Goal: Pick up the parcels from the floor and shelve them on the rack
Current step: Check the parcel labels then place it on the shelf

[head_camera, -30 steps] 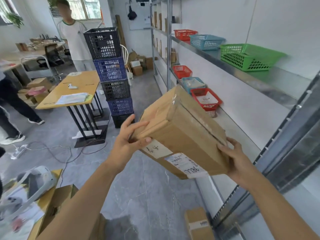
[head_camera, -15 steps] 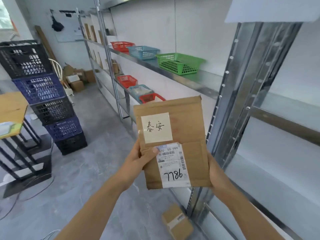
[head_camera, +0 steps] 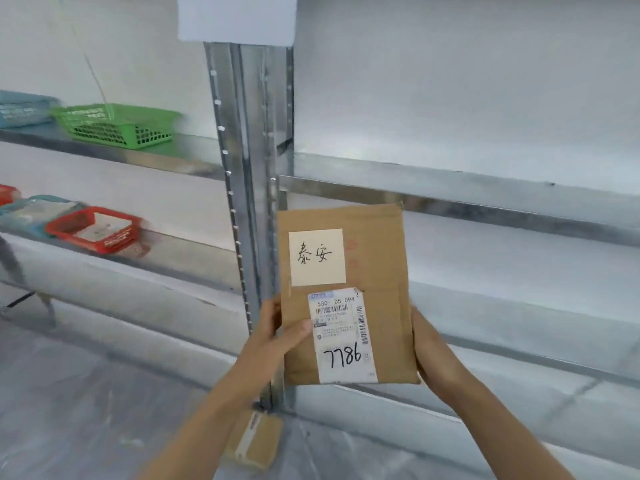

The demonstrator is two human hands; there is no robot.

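Note:
I hold a flat brown cardboard parcel [head_camera: 377,258] upright in front of the metal rack [head_camera: 251,168], with its labelled face toward me. It carries a cream note with handwriting and a white shipping label marked 7786. My left hand [head_camera: 277,336] grips its lower left edge, thumb lying on the label. My right hand [head_camera: 427,348] clasps its lower right edge from behind. A second small brown parcel [head_camera: 256,441] lies on the floor at the foot of the rack's upright, partly behind my left forearm.
A green basket [head_camera: 117,124] and a blue one [head_camera: 20,107] sit on the upper left shelf. A red basket [head_camera: 95,228] with contents sits on the shelf below. Bare shelf boards [head_camera: 485,188] stretch right of the upright. Grey floor lies lower left.
My view has swung right to face the rack: the crates, table and person left the frame. The parcel turned from tilted to upright and now sits right of the upright post.

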